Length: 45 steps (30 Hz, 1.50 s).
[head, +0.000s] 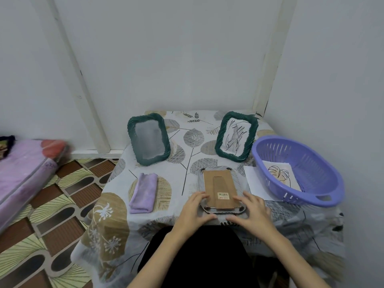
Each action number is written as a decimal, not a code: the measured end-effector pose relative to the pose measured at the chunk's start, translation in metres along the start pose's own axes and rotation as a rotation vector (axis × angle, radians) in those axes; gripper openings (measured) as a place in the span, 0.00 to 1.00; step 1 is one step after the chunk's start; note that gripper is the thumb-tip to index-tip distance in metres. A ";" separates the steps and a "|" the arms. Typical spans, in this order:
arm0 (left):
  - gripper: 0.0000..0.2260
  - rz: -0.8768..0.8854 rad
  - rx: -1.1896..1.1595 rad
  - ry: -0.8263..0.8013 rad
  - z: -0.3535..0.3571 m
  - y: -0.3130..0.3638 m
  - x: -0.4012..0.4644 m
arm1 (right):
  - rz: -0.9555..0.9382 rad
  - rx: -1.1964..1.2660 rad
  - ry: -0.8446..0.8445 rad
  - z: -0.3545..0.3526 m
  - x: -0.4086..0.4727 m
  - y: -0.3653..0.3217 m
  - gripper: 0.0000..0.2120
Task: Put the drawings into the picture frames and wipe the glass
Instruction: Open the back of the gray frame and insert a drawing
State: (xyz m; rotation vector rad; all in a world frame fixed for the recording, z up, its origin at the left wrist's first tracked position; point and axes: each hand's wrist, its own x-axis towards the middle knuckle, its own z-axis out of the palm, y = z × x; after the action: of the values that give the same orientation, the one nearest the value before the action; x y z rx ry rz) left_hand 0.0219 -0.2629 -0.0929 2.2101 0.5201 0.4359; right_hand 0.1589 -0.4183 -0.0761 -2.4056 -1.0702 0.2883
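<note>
A picture frame lies face down at the table's near edge, its brown cardboard back (218, 187) up. My left hand (194, 210) rests on its left lower corner and my right hand (250, 210) on its right lower corner, fingers touching the back's edges. Two green frames stand at the rear: the left green frame (148, 139) looks blank, the right green frame (235, 136) holds a scribbled drawing. A folded purple cloth (143, 192) lies to the left. A leaf drawing (279, 175) sits in the purple basket (315, 192).
A white sheet (254, 181) lies partly under the basket. The small table with a leaf-print cloth (187, 140) stands in a wall corner. A pink mattress (25, 173) lies at the left on a patterned floor.
</note>
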 end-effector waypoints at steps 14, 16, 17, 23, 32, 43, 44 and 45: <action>0.43 -0.198 -0.033 -0.015 0.010 0.012 0.013 | 0.106 0.164 0.164 0.016 0.015 -0.023 0.22; 0.43 -0.200 -0.076 -0.012 0.008 0.014 0.012 | 0.097 0.218 0.195 0.013 0.015 -0.024 0.21; 0.42 -0.195 -0.095 -0.016 0.007 0.015 0.012 | 0.097 0.244 0.202 0.012 0.014 -0.023 0.21; 0.33 -0.203 -0.233 -0.003 0.005 0.028 0.008 | 0.071 0.367 0.222 0.002 0.012 -0.020 0.20; 0.27 -0.181 -0.554 0.063 -0.006 0.032 0.010 | -0.002 0.552 0.223 0.004 0.013 -0.022 0.19; 0.36 -0.359 -0.268 0.036 -0.071 -0.014 -0.003 | -0.173 0.155 -0.094 0.047 0.027 -0.079 0.36; 0.36 -0.345 -0.135 0.009 -0.076 -0.019 -0.003 | -0.201 0.078 -0.124 0.051 0.027 -0.082 0.36; 0.36 -0.326 0.023 -0.036 -0.080 -0.024 -0.002 | -0.222 0.012 -0.139 0.054 0.027 -0.085 0.33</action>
State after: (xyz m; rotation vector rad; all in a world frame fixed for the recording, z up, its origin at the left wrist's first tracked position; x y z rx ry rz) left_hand -0.0225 -0.1993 -0.0623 2.0998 0.8523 0.2169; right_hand 0.1023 -0.3307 -0.0789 -2.2569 -1.3810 0.3870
